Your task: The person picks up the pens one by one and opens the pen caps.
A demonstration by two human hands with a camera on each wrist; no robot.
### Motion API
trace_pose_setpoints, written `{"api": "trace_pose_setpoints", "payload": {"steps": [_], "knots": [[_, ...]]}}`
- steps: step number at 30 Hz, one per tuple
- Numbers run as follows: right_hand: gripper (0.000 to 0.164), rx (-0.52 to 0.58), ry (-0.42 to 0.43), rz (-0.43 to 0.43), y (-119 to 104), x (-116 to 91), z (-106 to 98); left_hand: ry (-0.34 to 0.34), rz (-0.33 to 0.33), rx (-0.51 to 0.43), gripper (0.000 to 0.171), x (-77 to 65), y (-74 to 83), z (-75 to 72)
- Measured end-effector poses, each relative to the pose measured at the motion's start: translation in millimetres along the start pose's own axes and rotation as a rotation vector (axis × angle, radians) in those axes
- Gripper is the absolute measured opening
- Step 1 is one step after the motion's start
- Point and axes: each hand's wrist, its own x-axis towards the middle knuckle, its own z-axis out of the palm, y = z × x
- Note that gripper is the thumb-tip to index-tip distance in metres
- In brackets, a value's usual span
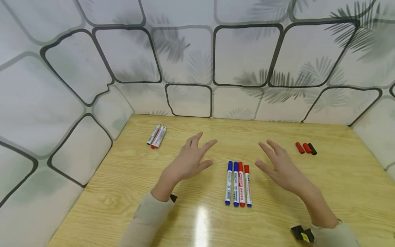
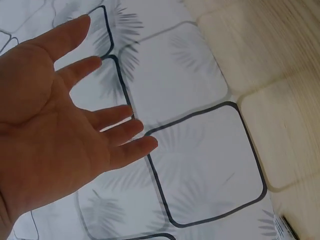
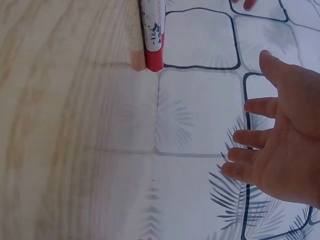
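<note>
A row of whiteboard markers lies side by side on the table between the hands: two blue-capped markers [image 1: 236, 185] and two red-capped markers [image 1: 241, 185]. The rightmost one has a red cap but a blue end plug. To their left, my left hand [image 1: 189, 159] hovers with fingers spread and holds nothing; its bare palm [image 2: 55, 130] faces the left wrist camera. My right hand [image 1: 282, 168] is held above the table on the other side of the row, fingers extended and touching nothing. In the right wrist view a red-capped marker [image 3: 154, 35] shows near the right hand.
Three uncapped markers [image 1: 157, 136] lie together at the table's back left. Two red caps [image 1: 303, 148] and a black cap [image 1: 312, 149] sit at the back right. A patterned white wall covering [image 1: 188, 99] borders the wooden table [image 1: 117, 181].
</note>
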Motion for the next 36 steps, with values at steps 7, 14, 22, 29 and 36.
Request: {"api": "trace_pose_setpoints", "payload": {"steps": [7,14,22,29,36], "knots": [[0.072,-0.001,-0.017,0.019,-4,-1,4,-0.241,0.141,0.097,0.058,-1.8,26.5,14.5],[0.072,-0.003,-0.024,0.012,-5,-2,4,-0.460,0.191,0.229,0.054,-2.5,41.6,27.2],[0.072,0.006,-0.033,0.020,-4,-4,4,-0.542,0.167,0.271,0.047,-2.9,47.0,40.5],[0.072,0.014,-0.051,0.023,-4,-5,7,-0.513,0.168,0.269,0.041,-3.8,47.3,40.6],[0.070,0.013,-0.050,0.025,-5,-5,8,-0.496,0.132,0.267,0.043,-3.5,47.7,40.1]]}}
